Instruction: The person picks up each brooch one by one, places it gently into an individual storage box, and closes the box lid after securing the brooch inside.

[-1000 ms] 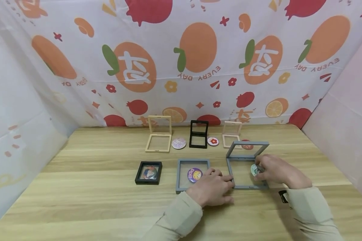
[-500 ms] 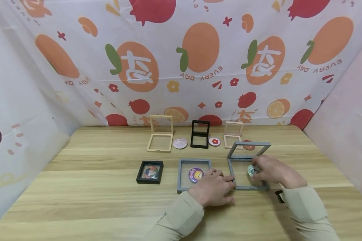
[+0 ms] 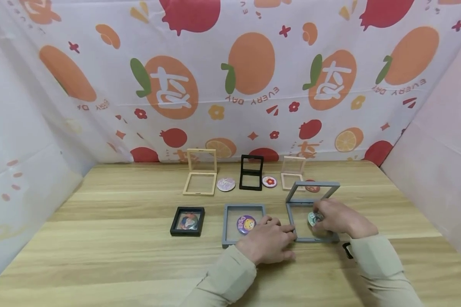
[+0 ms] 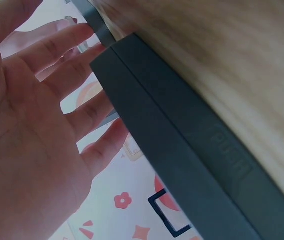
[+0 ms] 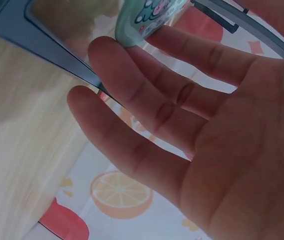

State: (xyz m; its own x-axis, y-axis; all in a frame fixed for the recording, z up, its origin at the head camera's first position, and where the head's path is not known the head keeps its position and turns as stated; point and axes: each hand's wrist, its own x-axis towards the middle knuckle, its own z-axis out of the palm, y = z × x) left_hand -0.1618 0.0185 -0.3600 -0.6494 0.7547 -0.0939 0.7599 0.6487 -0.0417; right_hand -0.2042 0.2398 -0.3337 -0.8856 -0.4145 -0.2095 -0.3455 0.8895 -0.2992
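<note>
My right hand (image 3: pixel 339 217) pinches a round mint-green pin badge (image 3: pixel 313 218) over the base of an open grey display frame (image 3: pixel 290 219), whose lid stands raised at the back. In the right wrist view the green badge (image 5: pixel 149 20) is tilted at the fingertips, its printed face partly showing. My left hand (image 3: pixel 266 241) lies with fingers extended, its fingertips at that frame's left edge. Beneath and beside the left hand is another grey frame (image 3: pixel 225 228), holding a purple bear badge (image 3: pixel 246 224). In the left wrist view a grey frame edge marked PUSH (image 4: pixel 171 135) runs past the extended fingers.
A black frame (image 3: pixel 174 222) with a colourful badge inside lies to the left. Along the back stand open yellow (image 3: pixel 215 183), black (image 3: pixel 251 188) and pale pink (image 3: pixel 293 157) frames, beside lilac (image 3: pixel 226 184), flower (image 3: pixel 269 182) and red (image 3: pixel 312 186) badges. A patterned cloth (image 3: pixel 215 128) hangs behind.
My right hand has moved left with the green badge, from the open frame's right side toward its middle. The left hand keeps its place at the frame's edge.
</note>
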